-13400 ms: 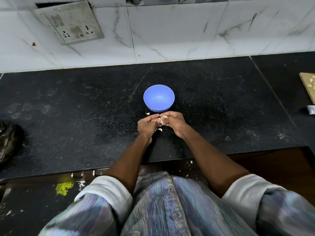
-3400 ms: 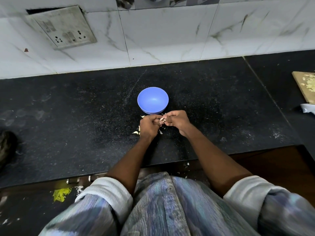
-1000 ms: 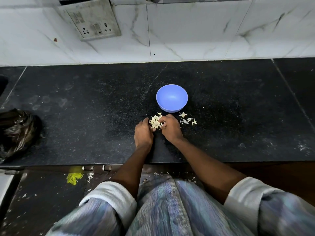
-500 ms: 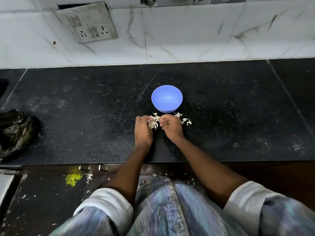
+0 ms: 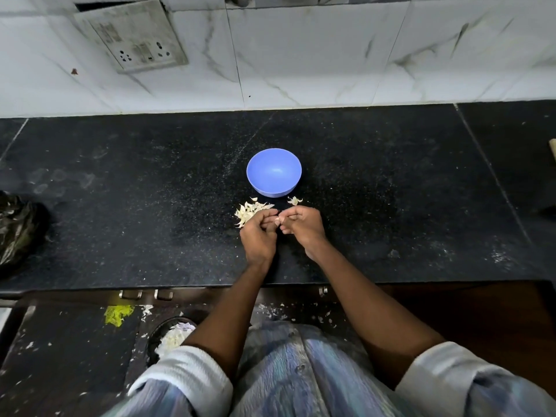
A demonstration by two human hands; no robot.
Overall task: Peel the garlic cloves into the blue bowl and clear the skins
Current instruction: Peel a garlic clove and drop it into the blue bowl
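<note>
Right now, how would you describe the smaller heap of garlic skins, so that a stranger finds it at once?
Start at the black countertop and find the blue bowl near its middle. Just in front of the bowl, to its right, lies the smaller heap of garlic skins. Unlike the larger heap at the left hand, it lies apart from both hands.

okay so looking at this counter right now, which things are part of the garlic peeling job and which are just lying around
Part of the job:
blue bowl
pile of garlic skins
small clump of skins
left hand
right hand

Just lying about:
black plastic bag
wall socket plate
yellow-green scrap
</note>
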